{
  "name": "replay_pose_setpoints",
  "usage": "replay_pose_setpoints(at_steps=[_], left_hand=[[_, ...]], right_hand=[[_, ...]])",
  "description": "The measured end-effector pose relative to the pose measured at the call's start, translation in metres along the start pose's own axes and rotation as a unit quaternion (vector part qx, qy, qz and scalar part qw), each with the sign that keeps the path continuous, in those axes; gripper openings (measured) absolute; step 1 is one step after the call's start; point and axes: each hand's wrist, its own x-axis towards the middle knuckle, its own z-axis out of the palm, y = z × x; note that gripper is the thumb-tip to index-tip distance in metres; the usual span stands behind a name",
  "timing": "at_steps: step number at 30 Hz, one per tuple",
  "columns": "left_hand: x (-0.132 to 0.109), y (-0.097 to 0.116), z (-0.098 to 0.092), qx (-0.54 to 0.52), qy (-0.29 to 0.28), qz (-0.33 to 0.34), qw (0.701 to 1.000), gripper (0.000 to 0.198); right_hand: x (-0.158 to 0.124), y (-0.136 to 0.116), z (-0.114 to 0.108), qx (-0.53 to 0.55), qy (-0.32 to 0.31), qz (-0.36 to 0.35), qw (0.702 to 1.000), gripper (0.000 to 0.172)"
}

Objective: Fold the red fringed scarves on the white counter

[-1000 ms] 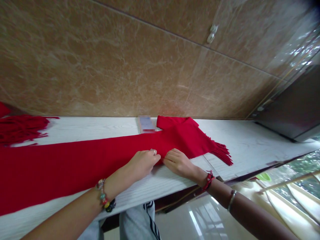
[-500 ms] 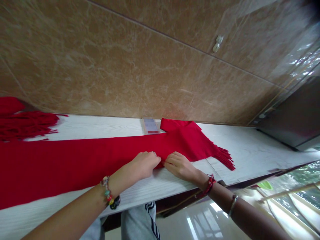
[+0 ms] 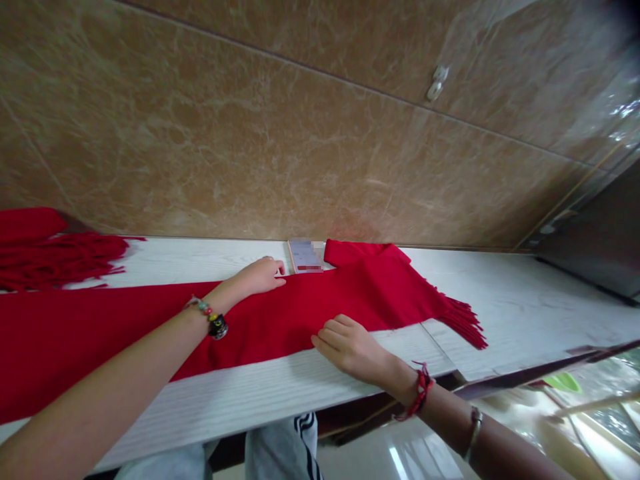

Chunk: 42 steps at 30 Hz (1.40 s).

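A long red scarf (image 3: 295, 310) lies stretched along the white wood-grain counter, its fringe spread at the right end and that end folded at an angle. My left hand (image 3: 263, 275) reaches across to the scarf's far edge, thumb and bent fingers a little apart. At the near edge, my right hand (image 3: 347, 347) is closed with its fingers curled at the cloth; the fingertips are partly hidden. Close to the left fingers, a small flat box or card with a blurred face (image 3: 305, 257) sits behind the scarf.
More folded red fabric with fringe (image 3: 75, 257) lies at the far left. A brown marbled wall (image 3: 300, 147) rises behind the white counter (image 3: 240, 387). A dark grey object (image 3: 595, 233) stands at the right end. My legs (image 3: 280, 447) are below the front edge.
My left hand has left the near edge, moving up and left to the scarf's far edge. My right hand stays by the near edge, slightly lower. The view has shifted slightly.
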Motion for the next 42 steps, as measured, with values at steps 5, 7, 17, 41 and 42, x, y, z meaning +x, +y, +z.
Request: replay_pose_setpoints(at_steps=[5,7,17,41,42], left_hand=[[0.004,-0.009,0.019,0.028,-0.017,-0.008,0.999,0.042],[-0.002,-0.005,0.02,0.026,-0.005,-0.024,0.999,0.043],[-0.092,0.049,0.009,0.021,-0.009,0.167,0.986,0.03],[-0.109,0.071,0.023,0.128,0.06,0.089,0.986,0.013],[-0.11,0.07,0.023,0.132,0.062,0.089,0.985,0.013]], right_hand=[[0.0,-0.002,0.003,0.022,0.013,0.005,1.0,0.02],[-0.001,-0.002,0.004,0.029,0.012,0.013,0.999,0.021],[-0.006,0.001,0.008,0.093,0.042,0.084,0.991,0.016],[0.008,-0.01,0.019,0.089,0.069,0.121,0.986,0.018],[0.007,-0.01,0.02,0.088,0.065,0.12,0.987,0.019]])
